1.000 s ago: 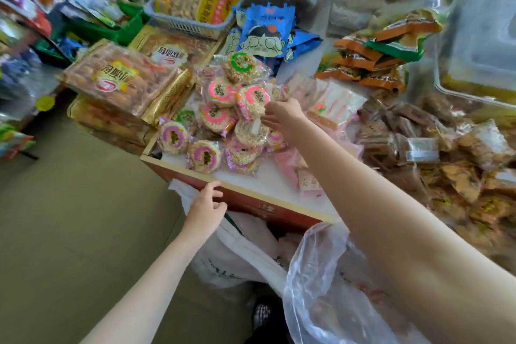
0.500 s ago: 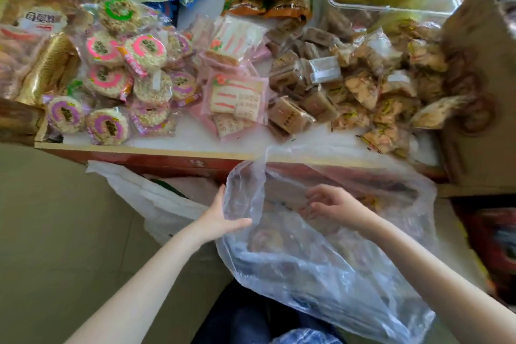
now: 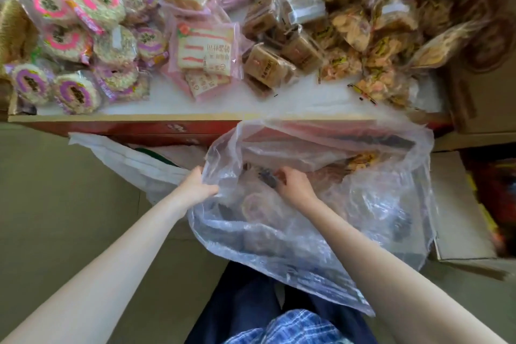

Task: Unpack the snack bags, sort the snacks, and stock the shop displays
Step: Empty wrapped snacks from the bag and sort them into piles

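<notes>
A large clear plastic bag point(image 3: 321, 232) hangs open below the display tray's front rim point(image 3: 111, 118). My left hand point(image 3: 198, 188) grips the bag's left edge and holds the mouth open. My right hand point(image 3: 293, 185) is inside the bag, its fingers curled on a dark snack packet point(image 3: 267, 179). A round pink-labelled cake point(image 3: 255, 207) and other packets show dimly through the plastic. On the tray lie round rice cakes point(image 3: 76, 93) at the left, pink packets point(image 3: 208, 50) in the middle, brown square packets point(image 3: 266, 63) and golden crisp packets point(image 3: 377, 49) to the right.
A white bag point(image 3: 125, 160) lies on the floor under the tray's red front, left of the clear bag. A cardboard box point(image 3: 480, 92) stands at the tray's right end, with another carton point(image 3: 460, 218) below it. My legs are directly beneath the bag.
My right hand came back from the round cakes on the tray and went down into the clear bag. My left hand moved from the tray's rim to the bag's edge. My view tilted down.
</notes>
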